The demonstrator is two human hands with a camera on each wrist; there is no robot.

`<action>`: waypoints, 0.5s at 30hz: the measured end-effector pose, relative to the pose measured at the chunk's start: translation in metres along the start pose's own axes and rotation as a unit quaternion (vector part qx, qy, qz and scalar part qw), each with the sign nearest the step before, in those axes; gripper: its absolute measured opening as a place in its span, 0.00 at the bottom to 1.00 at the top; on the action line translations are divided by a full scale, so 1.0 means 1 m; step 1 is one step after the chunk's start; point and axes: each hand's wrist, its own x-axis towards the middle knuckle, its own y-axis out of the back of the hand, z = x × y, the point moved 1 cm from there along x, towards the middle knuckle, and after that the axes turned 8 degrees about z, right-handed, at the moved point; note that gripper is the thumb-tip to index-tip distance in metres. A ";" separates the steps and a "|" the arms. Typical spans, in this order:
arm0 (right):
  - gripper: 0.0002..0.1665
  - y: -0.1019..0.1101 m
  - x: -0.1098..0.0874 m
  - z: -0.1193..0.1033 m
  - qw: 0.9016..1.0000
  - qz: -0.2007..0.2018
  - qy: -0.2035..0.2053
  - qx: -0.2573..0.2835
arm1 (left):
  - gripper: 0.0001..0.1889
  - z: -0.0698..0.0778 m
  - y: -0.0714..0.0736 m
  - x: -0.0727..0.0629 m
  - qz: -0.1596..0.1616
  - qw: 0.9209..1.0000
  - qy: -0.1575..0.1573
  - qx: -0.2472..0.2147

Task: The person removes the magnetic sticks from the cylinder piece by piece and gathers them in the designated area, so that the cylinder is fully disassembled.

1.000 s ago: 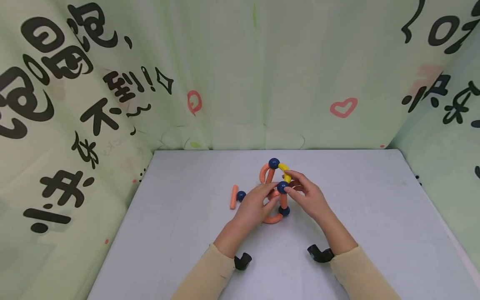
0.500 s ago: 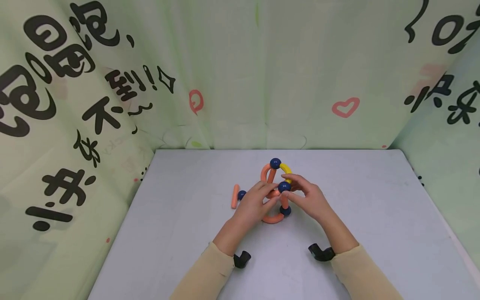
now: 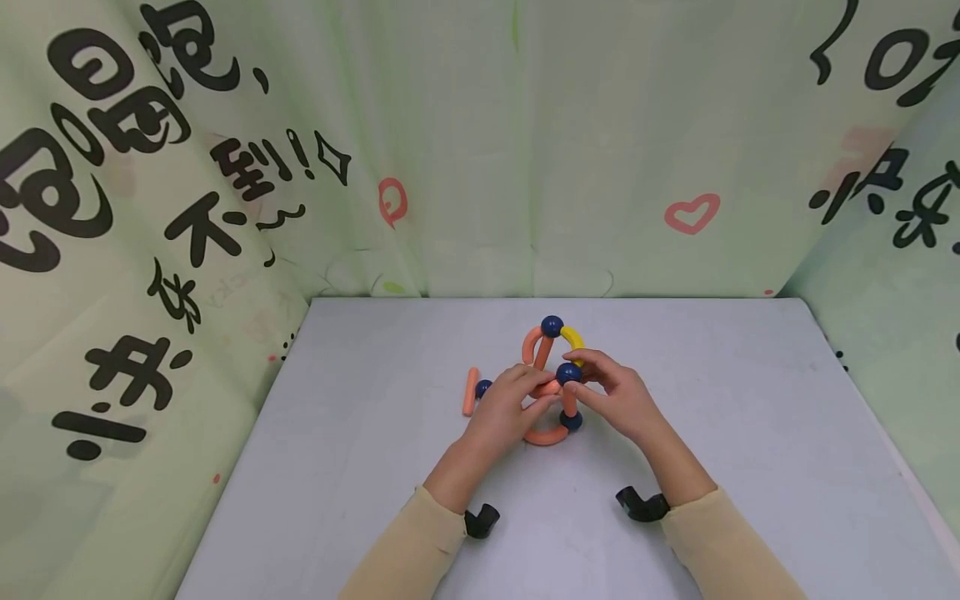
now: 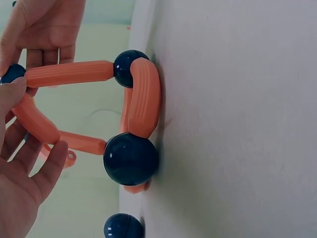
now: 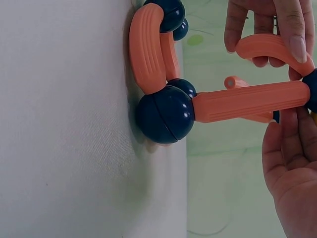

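A frame of orange magnetic rods and dark blue balls stands on the table before me. My left hand (image 3: 504,407) pinches a curved orange rod (image 4: 35,119), whose end meets the raised front ball (image 3: 568,373). Around that ball my right hand (image 3: 618,396) holds thumb and fingers. Below it, a straight orange rod (image 5: 252,101) runs down to a lower ball (image 3: 571,420). A curved yellow rod (image 3: 573,337) reaches from the back ball (image 3: 552,326) toward the right fingers, which cover its near end. The left hand hides part of the frame's left side.
Left of the frame, a loose straight orange rod (image 3: 470,392) lies on the white table (image 3: 360,467). A single blue ball (image 3: 483,389) is beside it, partly behind the left hand. A printed pale green curtain (image 3: 465,150) surrounds the table's back and sides.
The right fingers have shifted slightly down from the yellow rod to the raised front ball. The left hand keeps its hold on the curved orange rod, and the frame stays nearly still.
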 end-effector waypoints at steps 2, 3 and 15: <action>0.26 -0.001 0.000 0.001 1.000 0.001 -0.001 -0.001 | 0.20 0.000 0.000 0.000 -0.004 1.000 0.007 -0.005; 0.26 -0.001 0.000 0.001 1.000 0.002 -0.002 0.000 | 0.20 0.000 0.000 0.000 -0.005 1.000 0.010 -0.007; 0.25 -0.002 0.000 0.000 1.000 0.008 0.003 0.001 | 0.21 -0.002 0.001 -0.001 -0.018 0.998 0.039 -0.047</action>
